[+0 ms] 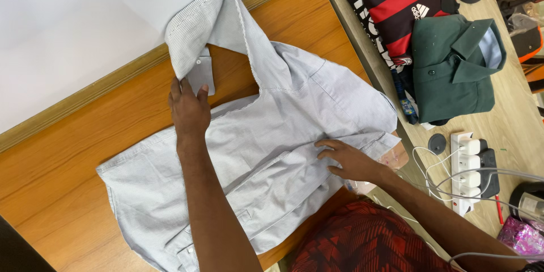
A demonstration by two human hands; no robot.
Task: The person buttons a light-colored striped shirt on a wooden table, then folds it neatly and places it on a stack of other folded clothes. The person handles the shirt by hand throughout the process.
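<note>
A light grey, finely striped shirt (272,130) lies spread face down on a wooden table (68,153). One sleeve (218,22) is folded back toward the wall. My left hand (188,107) pinches that sleeve's buttoned cuff (199,72) near the table's far side. Fingers spread, my right hand (347,158) presses flat on the shirt's body close to the collar end.
A folded dark green shirt (453,68) and a red-and-black striped jersey (405,5) lie on a lighter table to the right. A white power strip (467,173) with plugs and cables sits near them. A white wall runs along the table's far edge.
</note>
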